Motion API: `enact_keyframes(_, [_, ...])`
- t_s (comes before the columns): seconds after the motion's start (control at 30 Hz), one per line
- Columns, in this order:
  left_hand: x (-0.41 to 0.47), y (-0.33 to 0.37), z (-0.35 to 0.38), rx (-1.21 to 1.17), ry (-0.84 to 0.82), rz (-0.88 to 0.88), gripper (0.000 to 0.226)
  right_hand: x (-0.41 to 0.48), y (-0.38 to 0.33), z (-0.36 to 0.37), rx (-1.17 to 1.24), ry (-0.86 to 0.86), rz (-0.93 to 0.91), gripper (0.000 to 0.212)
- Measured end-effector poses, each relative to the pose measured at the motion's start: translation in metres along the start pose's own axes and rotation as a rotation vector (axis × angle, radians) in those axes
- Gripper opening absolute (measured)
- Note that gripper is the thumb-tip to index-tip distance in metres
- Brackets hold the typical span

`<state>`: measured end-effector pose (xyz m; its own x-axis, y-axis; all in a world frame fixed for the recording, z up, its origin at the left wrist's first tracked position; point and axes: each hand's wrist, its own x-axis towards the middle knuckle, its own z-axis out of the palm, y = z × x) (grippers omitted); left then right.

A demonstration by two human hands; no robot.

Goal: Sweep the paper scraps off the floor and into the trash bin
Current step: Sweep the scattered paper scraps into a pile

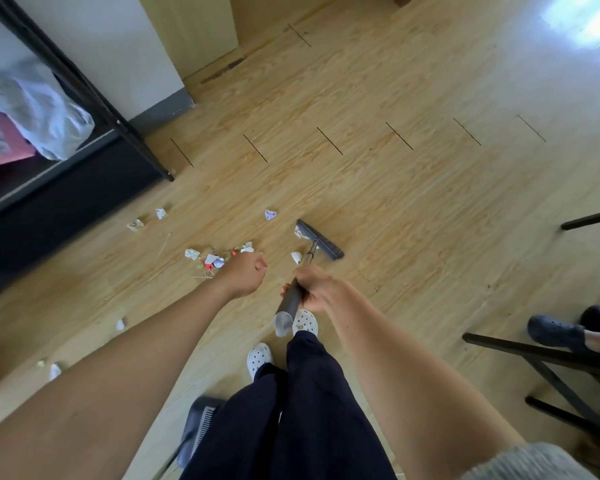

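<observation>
My right hand grips the grey handle of a broom. Its dark head rests on the wooden floor ahead of my feet, with a white scrap against its left end. My left hand hovers in a loose fist, holding nothing, just right of a pile of crumpled paper scraps. More scraps lie apart: one white-purple, two near the bed, and others at the lower left. No trash bin is in view.
A grey dustpan lies on the floor behind my left leg. A black bed frame with bedding fills the left side. Dark chair legs and another person's dark-shoed feet are at the right.
</observation>
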<state>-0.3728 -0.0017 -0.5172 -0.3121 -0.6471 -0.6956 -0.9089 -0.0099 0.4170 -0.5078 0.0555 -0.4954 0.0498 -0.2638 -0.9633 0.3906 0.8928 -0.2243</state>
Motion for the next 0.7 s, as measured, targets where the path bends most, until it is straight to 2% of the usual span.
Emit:
enact_keyframes(0.17, [-0.020, -0.030, -0.006, -0.012, 0.011, -0.026, 0.033, 0.002, 0.013, 0.035, -0.005, -0.029, -0.018, 0.034])
enact_keyframes(0.27, [-0.033, -0.054, -0.012, -0.027, 0.026, -0.056, 0.032, 0.000, 0.022, 0.061, -0.042, -0.042, -0.011, 0.025])
enact_keyframes(0.47, [-0.059, -0.112, -0.025, -0.081, 0.032, -0.089, 0.021, 0.006, 0.044, 0.117, -0.134, -0.079, 0.011, 0.045])
enact_keyframes(0.53, [-0.068, -0.130, -0.031, -0.095, 0.049, -0.117, 0.024, 0.007, 0.049, 0.135, -0.143, -0.096, 0.009, 0.040])
enact_keyframes(0.63, [-0.086, -0.158, -0.043, -0.132, 0.102, -0.159, 0.026, -0.001, 0.057, 0.165, -0.159, -0.142, 0.019, 0.021])
enact_keyframes(0.7, [-0.095, -0.173, -0.048, -0.164, 0.130, -0.185, 0.028, -0.005, 0.061, 0.179, -0.167, -0.168, 0.005, 0.028])
